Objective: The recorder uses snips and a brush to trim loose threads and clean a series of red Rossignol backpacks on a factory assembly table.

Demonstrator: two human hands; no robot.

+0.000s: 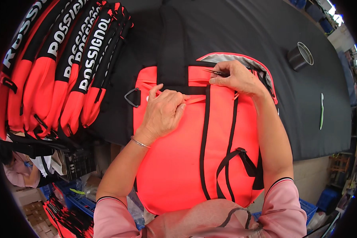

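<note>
With 1 bright orange fabric bag with black webbing straps on the black-covered tabletop, work seems midway: the left hand presses it half-curled while the right hand pinches small metal snips at its top seam, beside a stack of like bags.

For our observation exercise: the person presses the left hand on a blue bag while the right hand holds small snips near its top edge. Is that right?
Not quite. In the head view the bag is bright orange-red with black straps, not blue. The left hand does press on it, and the right hand holds small snips near its top edge.

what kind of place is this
Most likely a bag-making workshop or finishing line. A stack of identical red-and-black bags lies beside the red bag under the hands, on a black-covered worktable, with crates below.
</note>
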